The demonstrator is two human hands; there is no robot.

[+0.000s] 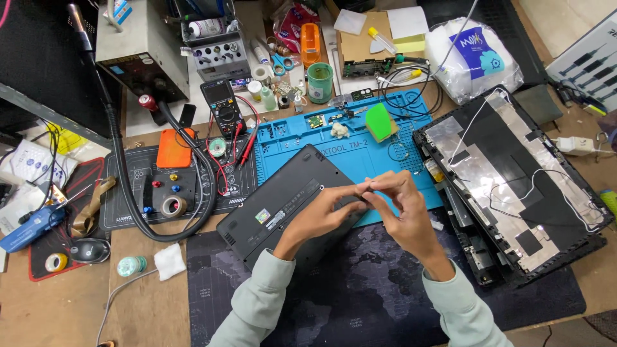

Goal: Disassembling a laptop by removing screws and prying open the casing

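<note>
My 2 pale green sleeves come up from the bottom edge over a dark desk mat printed with a world map. My left hand and right hand meet above the near corner of a closed black laptop base, fingertips drawn together around something too small for me to make out; I cannot tell what is pinched there, only that both sets of fingers are closed toward each other and touching. The laptop base lies tilted, half on the map mat and half on a blue silicone repair mat. On that blue mat sit a green wedge-shaped block and a small circuit board. To my right lies an opened laptop lid, inner side up, with foil patches and thin white wires across it. To my left a black multimeter with red leads rests near an orange pad, and a roll of tape sits just beside a thick black hose.
</note>
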